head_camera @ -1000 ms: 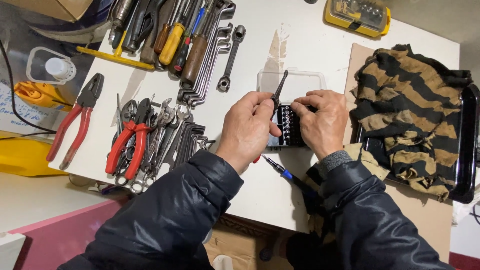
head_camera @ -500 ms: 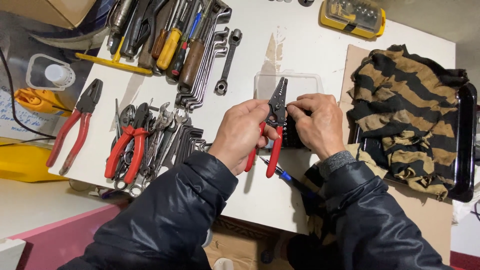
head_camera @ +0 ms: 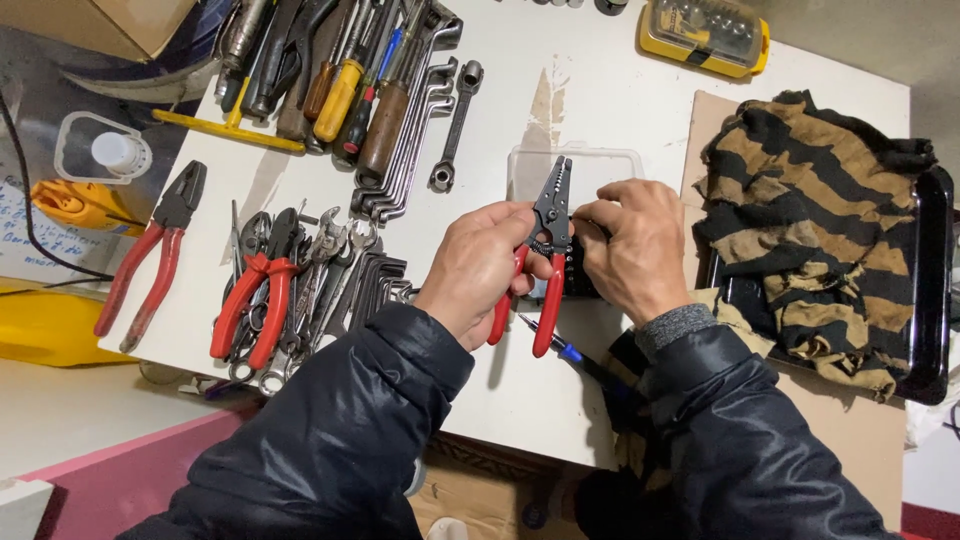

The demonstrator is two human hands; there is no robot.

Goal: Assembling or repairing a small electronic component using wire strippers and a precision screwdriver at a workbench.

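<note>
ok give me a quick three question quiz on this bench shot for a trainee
1. True or false: the left hand holds the red-handled wire strippers.
2. Which lies at the bench's left edge? A) large red-handled pliers B) a hammer C) a saw
3. Fill in: the striped cloth lies partly on a black ____.

Key: 1 true; 2 A; 3 tray.

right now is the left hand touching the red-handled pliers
Touching. The head view shows the left hand wrapped around a red handle of the pliers, fingers closed on it.
</note>
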